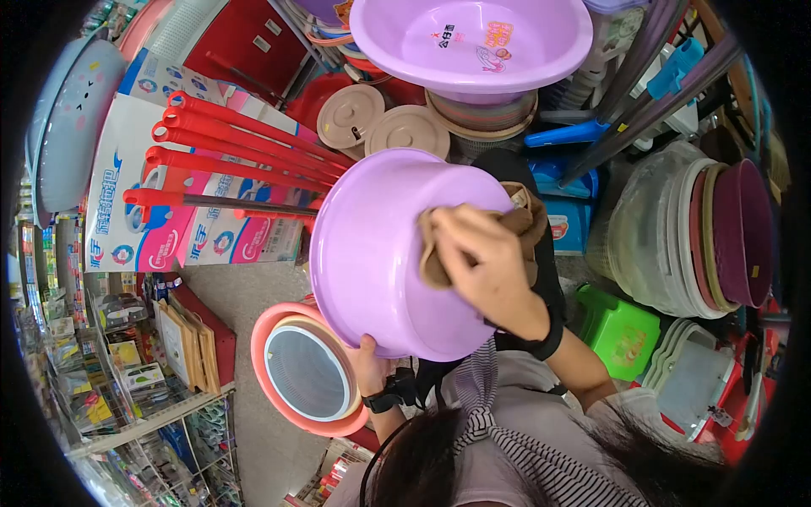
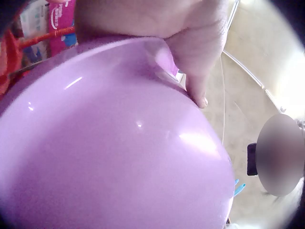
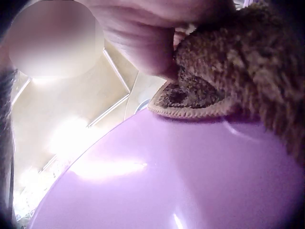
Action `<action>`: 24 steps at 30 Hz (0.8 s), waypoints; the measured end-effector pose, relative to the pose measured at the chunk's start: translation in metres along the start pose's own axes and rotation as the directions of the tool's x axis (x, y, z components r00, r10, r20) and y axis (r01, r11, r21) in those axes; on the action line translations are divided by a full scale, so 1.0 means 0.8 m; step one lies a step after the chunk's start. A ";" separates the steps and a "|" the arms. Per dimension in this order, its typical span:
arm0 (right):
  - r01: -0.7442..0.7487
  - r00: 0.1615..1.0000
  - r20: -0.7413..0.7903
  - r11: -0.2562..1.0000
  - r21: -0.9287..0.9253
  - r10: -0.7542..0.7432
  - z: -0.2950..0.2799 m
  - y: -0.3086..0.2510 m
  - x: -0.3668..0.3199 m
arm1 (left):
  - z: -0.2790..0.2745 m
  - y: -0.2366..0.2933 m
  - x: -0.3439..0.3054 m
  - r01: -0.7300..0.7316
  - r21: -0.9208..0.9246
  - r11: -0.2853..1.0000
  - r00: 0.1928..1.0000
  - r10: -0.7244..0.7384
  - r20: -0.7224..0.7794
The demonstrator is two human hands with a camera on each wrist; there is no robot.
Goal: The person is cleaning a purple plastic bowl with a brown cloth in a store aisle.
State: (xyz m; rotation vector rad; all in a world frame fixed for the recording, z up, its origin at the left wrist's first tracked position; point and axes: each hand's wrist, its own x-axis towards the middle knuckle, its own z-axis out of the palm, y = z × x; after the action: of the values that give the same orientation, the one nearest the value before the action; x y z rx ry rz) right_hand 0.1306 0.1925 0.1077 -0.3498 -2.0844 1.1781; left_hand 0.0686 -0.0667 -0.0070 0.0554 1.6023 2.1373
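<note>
A light purple plastic basin (image 1: 372,245) is held tipped on its side in front of the person, its rim toward the left and its base toward the right. The left hand (image 1: 372,368) grips the rim low on the near side; in the left wrist view its thumb (image 2: 196,90) lies along the basin's edge. Bunched in the right hand (image 1: 486,262) is a brown fuzzy cloth (image 3: 228,71), pressed on the basin's outer surface. More of the cloth (image 1: 525,221) hangs beyond the fingers. The right wrist view shows its stitched border against the purple plastic.
Red-handled poles (image 1: 245,139) stick out left of the basin, before printed cartons (image 1: 127,186). Below them sit stacked tubs with an orange rim (image 1: 263,372). A larger purple basin (image 1: 473,68) tops a stack ahead. Clear tubs (image 1: 659,228) and a green stool (image 1: 621,329) stand right.
</note>
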 end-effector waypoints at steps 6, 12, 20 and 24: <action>-0.229 0.889 -0.427 0.968 -0.099 0.167 -0.073 0.055 0.011 | -0.016 -0.015 -0.004 -0.050 -0.033 0.998 0.998 0.051 0.028; -0.386 0.889 -0.324 0.910 -0.152 0.323 -0.111 0.109 -0.036 | -0.029 0.004 -0.008 0.147 0.210 0.967 0.987 -0.156 0.030; -0.421 0.892 -0.113 0.895 0.145 0.438 -0.073 0.107 -0.035 | 0.026 0.007 -0.005 -0.056 0.125 0.991 0.874 0.109 -0.473; -0.446 0.879 -0.123 0.886 0.126 0.460 -0.073 0.105 -0.034 | 0.026 0.011 -0.004 -0.071 0.087 0.994 0.846 0.106 -0.523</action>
State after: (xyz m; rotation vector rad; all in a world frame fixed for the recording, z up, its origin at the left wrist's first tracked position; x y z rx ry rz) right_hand 0.1818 0.2606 0.0456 -0.8944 -1.8583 1.4622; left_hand 0.0747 -0.0512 0.0087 -0.4918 2.0010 2.2985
